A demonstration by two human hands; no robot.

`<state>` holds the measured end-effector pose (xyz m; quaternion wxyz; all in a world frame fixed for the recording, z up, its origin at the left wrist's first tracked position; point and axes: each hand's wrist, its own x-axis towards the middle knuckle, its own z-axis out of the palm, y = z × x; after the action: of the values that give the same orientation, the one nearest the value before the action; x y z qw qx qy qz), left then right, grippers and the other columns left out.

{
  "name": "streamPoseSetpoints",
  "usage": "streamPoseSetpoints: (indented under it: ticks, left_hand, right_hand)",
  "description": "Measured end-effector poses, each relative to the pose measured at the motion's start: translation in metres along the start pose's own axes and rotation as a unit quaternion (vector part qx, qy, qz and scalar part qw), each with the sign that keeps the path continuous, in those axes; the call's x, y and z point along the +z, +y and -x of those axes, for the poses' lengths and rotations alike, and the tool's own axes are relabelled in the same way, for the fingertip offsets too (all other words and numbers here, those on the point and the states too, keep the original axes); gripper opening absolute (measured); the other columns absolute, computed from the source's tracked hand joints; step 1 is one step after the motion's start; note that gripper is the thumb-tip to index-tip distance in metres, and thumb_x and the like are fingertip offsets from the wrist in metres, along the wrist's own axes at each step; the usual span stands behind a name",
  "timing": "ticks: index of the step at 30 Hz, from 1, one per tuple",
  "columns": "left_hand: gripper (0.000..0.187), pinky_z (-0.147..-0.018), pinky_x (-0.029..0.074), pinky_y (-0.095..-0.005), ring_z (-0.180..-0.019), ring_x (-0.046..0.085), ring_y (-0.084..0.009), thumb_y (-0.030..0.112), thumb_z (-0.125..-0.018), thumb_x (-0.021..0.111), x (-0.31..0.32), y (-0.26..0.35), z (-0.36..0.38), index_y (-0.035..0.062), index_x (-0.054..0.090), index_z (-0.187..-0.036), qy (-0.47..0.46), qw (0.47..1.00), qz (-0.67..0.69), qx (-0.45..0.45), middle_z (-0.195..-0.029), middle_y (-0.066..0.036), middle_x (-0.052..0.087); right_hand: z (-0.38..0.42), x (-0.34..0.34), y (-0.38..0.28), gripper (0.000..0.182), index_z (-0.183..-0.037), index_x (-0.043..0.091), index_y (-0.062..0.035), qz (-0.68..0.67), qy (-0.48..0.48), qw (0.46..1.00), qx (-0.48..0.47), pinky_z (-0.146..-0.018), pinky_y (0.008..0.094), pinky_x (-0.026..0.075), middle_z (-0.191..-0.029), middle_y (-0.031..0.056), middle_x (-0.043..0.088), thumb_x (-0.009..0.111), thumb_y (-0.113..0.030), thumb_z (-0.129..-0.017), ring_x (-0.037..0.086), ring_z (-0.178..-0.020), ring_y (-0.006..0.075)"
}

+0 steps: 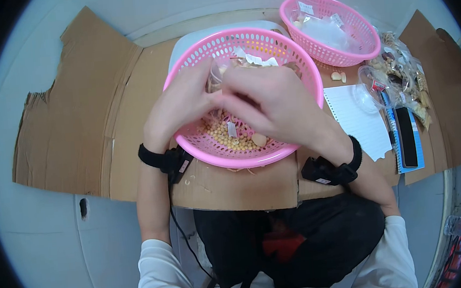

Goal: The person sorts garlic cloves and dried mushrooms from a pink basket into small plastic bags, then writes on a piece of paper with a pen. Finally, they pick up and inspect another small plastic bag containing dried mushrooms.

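Observation:
Both my hands meet over the large pink basket [210,155], which has a perforated wall. My left hand [184,100] is closed around a clear, see-through plastic piece [214,79] that shows above and below its fingers. Close against it, my right hand [270,97] has its fingers curled inward; what they grip is hidden behind the hand. Below them, pale yellow beans [222,136] lie in the basket, with a small white paper slip [232,128] and a larger pale round piece [259,139] among them. White torn paper [256,60] shows behind the hands.
A second pink basket [323,55] at the back right holds clear bags with labels. Beside it are filled plastic bags [398,68], a clear tub [370,92], a lined sheet [355,115], and a black phone [406,136] on a blue notebook [418,153]. Cardboard [71,113] covers the table.

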<state>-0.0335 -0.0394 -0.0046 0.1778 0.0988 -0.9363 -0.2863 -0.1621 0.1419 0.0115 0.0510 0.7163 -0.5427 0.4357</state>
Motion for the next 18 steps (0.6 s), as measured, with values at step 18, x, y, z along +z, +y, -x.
streamPoseSetpoints:
  ticks: [18]
  left_hand:
    - [0.068, -0.063, 0.052, -0.0401, -0.065, 0.066, -0.0257, 0.057, -0.089, 0.080, -0.004, 0.016, -0.001, -0.0082, 0.063, -0.101, 0.030, 0.999, -0.022, -0.036, -0.074, -0.020, 0.065]
  right_hand:
    - [0.020, 0.011, 0.018, 0.008, -0.080, 0.070, 0.0041, 0.061, -0.287, 0.951, 0.094, -0.071, 0.0521, 0.058, -0.076, 0.0244, 0.069, 0.064, 0.003, -0.075, 0.073, -0.079, 0.0415]
